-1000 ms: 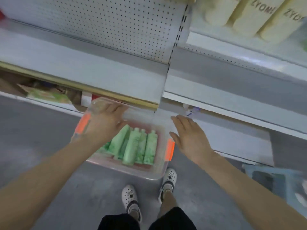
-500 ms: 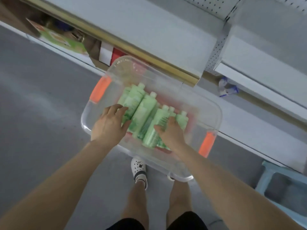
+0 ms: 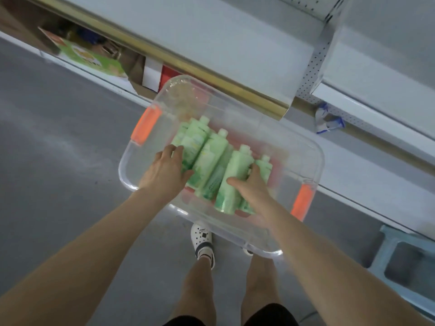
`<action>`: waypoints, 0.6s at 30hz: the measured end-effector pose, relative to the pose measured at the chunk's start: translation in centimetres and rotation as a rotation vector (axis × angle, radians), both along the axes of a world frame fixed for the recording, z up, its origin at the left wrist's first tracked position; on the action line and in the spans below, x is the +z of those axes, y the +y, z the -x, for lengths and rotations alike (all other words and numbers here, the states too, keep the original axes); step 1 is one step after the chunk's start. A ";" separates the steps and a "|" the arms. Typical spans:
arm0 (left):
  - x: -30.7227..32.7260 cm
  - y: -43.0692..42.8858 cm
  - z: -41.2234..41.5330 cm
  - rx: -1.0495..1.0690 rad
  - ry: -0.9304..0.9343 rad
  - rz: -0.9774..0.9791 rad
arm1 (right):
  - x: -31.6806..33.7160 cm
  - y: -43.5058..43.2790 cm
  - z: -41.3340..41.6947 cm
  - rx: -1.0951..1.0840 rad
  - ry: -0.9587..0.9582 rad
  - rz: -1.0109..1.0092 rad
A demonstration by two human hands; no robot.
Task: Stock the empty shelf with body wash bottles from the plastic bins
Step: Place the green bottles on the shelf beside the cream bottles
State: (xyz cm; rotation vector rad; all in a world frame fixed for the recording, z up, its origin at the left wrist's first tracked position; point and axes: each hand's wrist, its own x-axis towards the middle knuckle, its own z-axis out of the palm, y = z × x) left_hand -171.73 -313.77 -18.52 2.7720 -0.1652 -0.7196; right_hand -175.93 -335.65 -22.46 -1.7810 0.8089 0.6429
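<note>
Reaching: both hands are down inside the clear plastic bin (image 3: pixel 316 158), among the body wash bottles (image 3: pixel 211 161).
Left hand: the left hand (image 3: pixel 164 174) sits at the left end of the row. Its fingers (image 3: pixel 174 150) curl over the left bottle (image 3: pixel 196 140) and the thumb presses the other side, so it is clamped on the bottle near its base.
Right hand: the right hand (image 3: pixel 255 188) sits toward the right end. Its thumb lies across the right bottle (image 3: pixel 236 163) and the fingers wrap over that bottle's far side, gripping it.
Bottles: pale green, lying on their sides in a close row, caps pointing away toward the shelf. At least one lies beneath the others, and all of them are in the bin.
Bin: see-through with rounded corners and an orange handle (image 3: pixel 146 124) at each short end. Its near edge hides part of one foot. I cannot tell what it stands on.
Shelf: the grey-white shelf (image 3: pixel 223 36) runs slantwise across the top of the view, with a gold strip (image 3: pixel 188 64) along its front edge, just beyond the bin's far corner.
Under the shelf: a cardboard box (image 3: pixel 136 67), with a green carton (image 3: pixel 94 58) beside it.
Floor: grey floor (image 3: pixel 58 161), with a white shoe (image 3: pixel 203 241) by the bin's near edge and a pale blue stool (image 3: pixel 400 262) at the lower right.
</note>
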 end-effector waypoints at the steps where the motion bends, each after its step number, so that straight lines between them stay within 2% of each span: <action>1: -0.3 -0.4 -0.8 0.025 0.028 -0.004 | 0.4 -0.7 0.3 -0.062 -0.006 -0.087; 4: -1.5 -2.2 -2.9 0.088 0.084 -0.033 | 1.0 -2.7 1.0 -0.302 0.039 -0.364; 7: -2.5 -3.5 -3.9 0.130 0.123 -0.106 | 1.5 -3.8 1.2 -0.453 0.052 -0.529; 12: -3.0 -2.8 -5.0 0.251 0.232 -0.060 | 3.3 -4.7 1.5 -0.380 -0.026 -0.487; 14: -1.9 -2.7 -4.7 0.340 0.277 0.064 | 4.5 -5.0 1.8 -0.386 -0.027 -0.505; 18: 1.8 -2.9 -2.3 0.575 0.386 0.520 | 8.7 -5.6 2.7 -0.439 -0.108 -0.562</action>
